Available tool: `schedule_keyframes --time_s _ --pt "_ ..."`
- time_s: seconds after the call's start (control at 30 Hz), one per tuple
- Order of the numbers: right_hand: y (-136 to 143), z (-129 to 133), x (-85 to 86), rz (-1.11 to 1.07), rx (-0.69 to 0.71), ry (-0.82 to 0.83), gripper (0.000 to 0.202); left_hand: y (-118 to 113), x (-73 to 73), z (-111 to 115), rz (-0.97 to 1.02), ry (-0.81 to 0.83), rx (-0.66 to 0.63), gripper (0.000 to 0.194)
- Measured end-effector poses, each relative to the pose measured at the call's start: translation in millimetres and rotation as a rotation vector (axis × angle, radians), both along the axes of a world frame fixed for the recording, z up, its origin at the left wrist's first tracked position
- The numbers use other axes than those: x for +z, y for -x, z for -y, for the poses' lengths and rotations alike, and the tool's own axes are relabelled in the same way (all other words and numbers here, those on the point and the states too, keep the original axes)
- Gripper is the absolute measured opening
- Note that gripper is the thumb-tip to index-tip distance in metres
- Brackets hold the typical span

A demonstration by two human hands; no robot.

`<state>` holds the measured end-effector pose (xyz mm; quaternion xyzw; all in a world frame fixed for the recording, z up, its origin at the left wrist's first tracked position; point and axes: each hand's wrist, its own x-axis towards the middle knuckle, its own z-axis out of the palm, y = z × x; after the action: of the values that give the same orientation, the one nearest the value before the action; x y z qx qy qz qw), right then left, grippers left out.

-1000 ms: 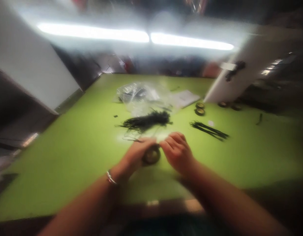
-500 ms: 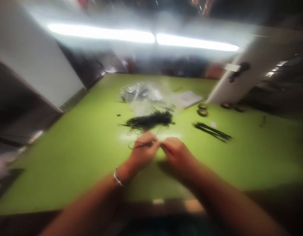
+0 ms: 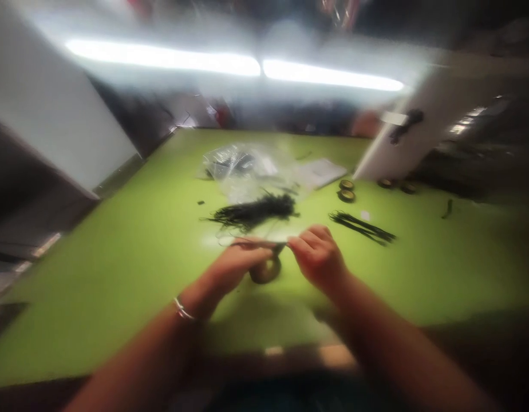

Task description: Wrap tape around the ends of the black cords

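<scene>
My left hand (image 3: 236, 260) is closed on a thin black cable (image 3: 247, 243), whose small loop sticks out to the left past the fingers. A roll of dark tape (image 3: 265, 271) hangs just below the left fingertips, with a dark strip rising from it to the cable. My right hand (image 3: 318, 254) is closed in a pinch at the cable's right end, a short gap away from the left hand. Blur hides how the strip sits on the cable. Behind the hands lies a tangled bundle of black cables (image 3: 256, 212).
On the green table (image 3: 118, 274) are a clear plastic bag (image 3: 234, 163), a white pad (image 3: 322, 171), two stacked tape rolls (image 3: 346, 193) and a smaller bunch of black cables (image 3: 362, 227). A white upright panel (image 3: 389, 149) stands at the right, under bright tube lights (image 3: 170, 57).
My hands were together and have moved apart, the right one rightward and the left one leftward. The tape roll now shows below the left hand. The view has shifted slightly.
</scene>
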<state>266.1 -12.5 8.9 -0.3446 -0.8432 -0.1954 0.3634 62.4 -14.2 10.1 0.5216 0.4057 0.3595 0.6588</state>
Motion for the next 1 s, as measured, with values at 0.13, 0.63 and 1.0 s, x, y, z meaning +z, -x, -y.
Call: schedule_keyframes --time_s 0.13,0.63,1.0 --pt "-0.2 -1.0 -0.8 0.02 0.009 -0.036 0.008 -1.5 -6.8 -0.1 0.151 0.069 0.017 0.021" --pt "8.2 3.9 -6.2 -0.063 0.108 0.136 0.01 -9.8 -11.2 0.2 0.081 0.105 0.236 0.021" --pt "6.9 4.8 -4.2 0.01 0.146 -0.007 0.013 -6.6 -4.8 0.0 0.018 0.17 0.126 0.037"
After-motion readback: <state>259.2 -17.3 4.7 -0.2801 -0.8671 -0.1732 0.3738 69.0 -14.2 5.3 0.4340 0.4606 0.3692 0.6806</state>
